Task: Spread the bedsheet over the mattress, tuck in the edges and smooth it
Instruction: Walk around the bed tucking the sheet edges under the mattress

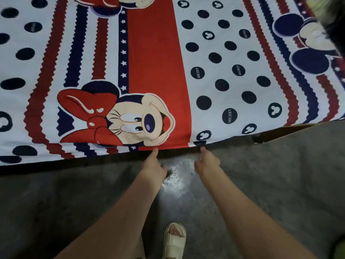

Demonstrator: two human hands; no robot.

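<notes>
Head view. One bedsheet [153,53], printed in red, navy and white with dots, zigzag stripes and cartoon mouse faces, is seen spread flat across the upper frame; its near edge runs from lower left to mid right, with a dark gap beneath it. One grey concrete floor [280,174] is seen below that edge, open on both sides of the arms. Two hands are counted: the left hand [154,166] and the right hand [207,162], each reaching a fingertip to the sheet's near edge, well apart from each other; how far the remaining fingers are curled cannot be told. One cream sandal [173,240] is noted at the bottom.
</notes>
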